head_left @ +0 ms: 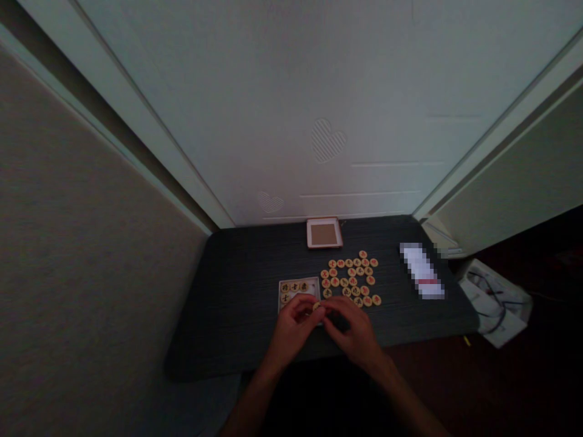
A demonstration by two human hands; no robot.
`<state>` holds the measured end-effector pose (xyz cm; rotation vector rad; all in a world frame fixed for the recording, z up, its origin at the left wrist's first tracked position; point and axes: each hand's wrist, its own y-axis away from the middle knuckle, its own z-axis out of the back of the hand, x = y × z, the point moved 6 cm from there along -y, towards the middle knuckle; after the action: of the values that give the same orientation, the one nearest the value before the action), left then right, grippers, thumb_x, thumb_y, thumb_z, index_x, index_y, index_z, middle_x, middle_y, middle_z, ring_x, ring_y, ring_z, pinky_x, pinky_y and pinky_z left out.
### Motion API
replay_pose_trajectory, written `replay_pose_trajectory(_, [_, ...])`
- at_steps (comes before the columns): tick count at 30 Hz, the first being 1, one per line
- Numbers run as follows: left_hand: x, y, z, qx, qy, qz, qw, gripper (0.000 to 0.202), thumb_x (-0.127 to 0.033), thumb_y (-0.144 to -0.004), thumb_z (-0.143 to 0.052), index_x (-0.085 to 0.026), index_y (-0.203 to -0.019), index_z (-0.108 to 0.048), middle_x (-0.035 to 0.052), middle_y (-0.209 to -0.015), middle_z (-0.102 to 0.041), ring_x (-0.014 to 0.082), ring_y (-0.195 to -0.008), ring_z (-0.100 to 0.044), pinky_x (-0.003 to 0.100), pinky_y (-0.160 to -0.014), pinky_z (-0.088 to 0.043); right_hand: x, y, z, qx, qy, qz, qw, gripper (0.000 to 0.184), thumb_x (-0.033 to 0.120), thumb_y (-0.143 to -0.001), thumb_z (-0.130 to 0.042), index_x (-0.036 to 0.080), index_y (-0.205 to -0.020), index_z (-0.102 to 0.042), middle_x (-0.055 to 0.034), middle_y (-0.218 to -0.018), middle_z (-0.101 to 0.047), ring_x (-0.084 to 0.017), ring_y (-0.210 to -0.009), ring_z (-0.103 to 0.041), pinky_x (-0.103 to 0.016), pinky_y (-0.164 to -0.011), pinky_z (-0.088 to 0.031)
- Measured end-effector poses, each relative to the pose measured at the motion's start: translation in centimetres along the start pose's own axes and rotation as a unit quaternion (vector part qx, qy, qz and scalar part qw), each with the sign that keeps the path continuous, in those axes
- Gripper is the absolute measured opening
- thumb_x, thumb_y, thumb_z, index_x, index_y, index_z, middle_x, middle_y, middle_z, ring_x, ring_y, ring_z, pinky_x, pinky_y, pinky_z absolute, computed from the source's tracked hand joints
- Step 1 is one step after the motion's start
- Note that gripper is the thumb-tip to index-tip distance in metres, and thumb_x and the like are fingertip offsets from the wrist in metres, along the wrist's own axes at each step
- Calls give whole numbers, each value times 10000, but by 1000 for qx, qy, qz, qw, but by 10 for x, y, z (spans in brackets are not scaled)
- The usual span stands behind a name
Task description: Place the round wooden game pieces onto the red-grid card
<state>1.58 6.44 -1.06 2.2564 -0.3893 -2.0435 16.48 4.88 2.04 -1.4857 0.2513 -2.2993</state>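
A round wooden Chinese chess piece is pinched between the fingertips of both hands, low over the near right part of a shallow box. My left hand is closed on it from the left. From the right, my right hand meets it, thumb and fingers drawn together. The pale open box holds several pieces with black characters in its upper left, and my left hand hides part of its inside. Right of the box, many loose chess pieces, with red or dark characters, lie spread on the dark table.
Against the white wall at the table's back lies a shallow tray-like lid with a brown inside. A blurred-out flat object is at the right end. Beyond the right edge, a white box with dark cables stands lower down.
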Motion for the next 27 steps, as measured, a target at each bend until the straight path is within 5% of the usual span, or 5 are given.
replay_pose_trajectory(11, [-4,2,3,-38,-23,-10,999,261,-441,-839,-708,-187,-888,-677,39,-880,-762,216,-841,-739,326,-780,-588,3,-1,-1,-24,3,-6,1000,275,229,-902,-662,267,-1175,-670,-63,-1061,-721,-216,-935,-674,-359,-842,-570])
replay_pose_trajectory(23, [-12,8,-1,38,-28,-7,999,288,-380,-882,-677,-196,-1103,-659,83,-1075,-764,233,-986,-735,380,-934,-570,-5,0,4,-37,-33,-57,997,311,314,-930,-657,287,-1239,-674,-52,-1002,-720,-195,-836,-672,-342,-786,-577])
replay_pose_trajectory(27, [-10,8,-1,33,-24,-14,999,275,-359,-884,-680,-207,-1112,-660,70,-1058,-769,227,-974,-739,367,-926,-574,-4,0,3,-22,-31,-59,998,348,301,-947,-629,296,-1294,-652,-69,-1106,-723,-218,-954,-685,-365,-854,-575])
